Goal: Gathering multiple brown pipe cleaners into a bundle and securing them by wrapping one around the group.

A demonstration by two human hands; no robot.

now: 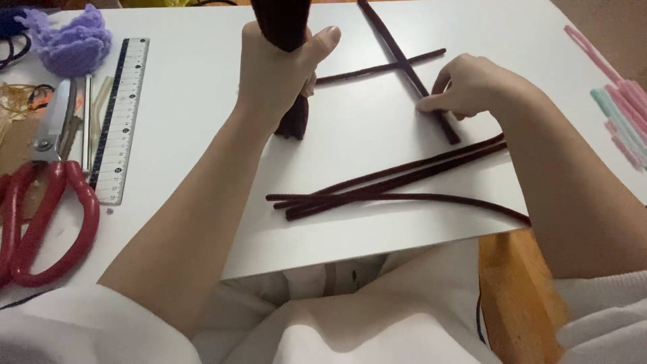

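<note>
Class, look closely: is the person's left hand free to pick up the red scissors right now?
Probably not. The left hand is closed around a bundle of dark stems, so its fingers are occupied, although the red scissors lie uncovered beside that forearm.

Bare white board [364, 114] lies between the hands; loose maroon stems [391, 183] seemingly block nearer.

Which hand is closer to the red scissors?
The left hand. It grips a bundle of dark pipe cleaners, right of the red scissors. The right hand is farther right, fingers on a crossed pipe cleaner.
</note>
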